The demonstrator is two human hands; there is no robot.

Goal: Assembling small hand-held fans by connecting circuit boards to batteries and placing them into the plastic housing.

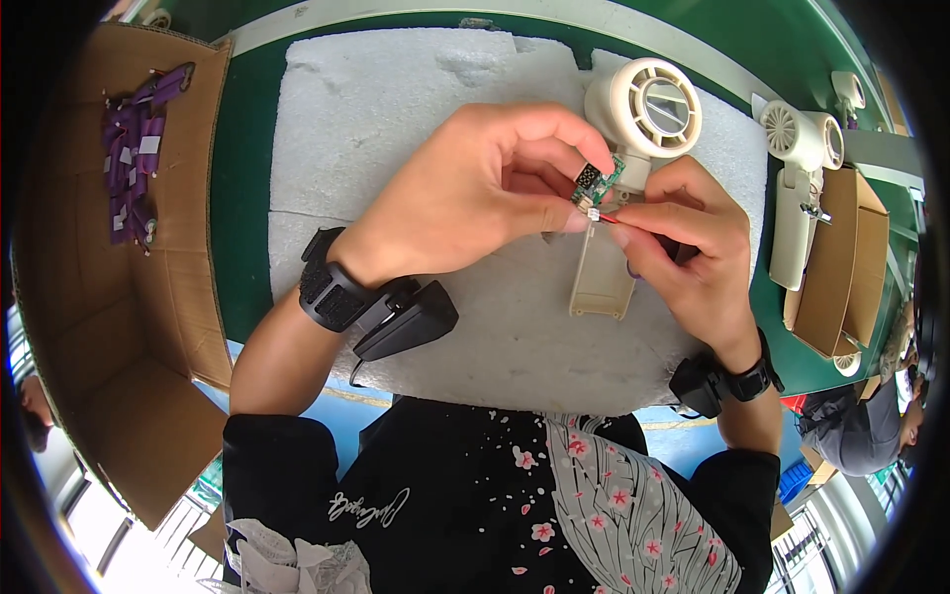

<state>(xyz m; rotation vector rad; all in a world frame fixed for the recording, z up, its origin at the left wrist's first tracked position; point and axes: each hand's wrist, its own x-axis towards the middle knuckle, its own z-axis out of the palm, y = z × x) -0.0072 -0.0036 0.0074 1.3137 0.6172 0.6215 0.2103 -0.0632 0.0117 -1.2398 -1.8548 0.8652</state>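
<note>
Between thumb and fingers, my left hand (pixel 485 188) pinches a small green circuit board (pixel 601 185) with a black display on it. A white plug connector (pixel 593 214) sits at the board's lower edge. My right hand (pixel 693 233) closes on the thin red wire (pixel 609 220) leading to that plug; whether the plug is fully seated I cannot tell. Beneath both hands lies a cream handheld fan (pixel 645 109), its round head away from me and its hollow handle shell (pixel 602 272) toward me. My right fingers hide part of the wire and whatever it leads to.
White foam padding (pixel 396 129) covers the green table. On the left stands a cardboard box (pixel 178 297) holding several purple wrapped battery cells (pixel 136 158). To the right are another cream fan (pixel 797 178) and an open small carton (pixel 841 262). A co-worker (pixel 861 431) is at the far right.
</note>
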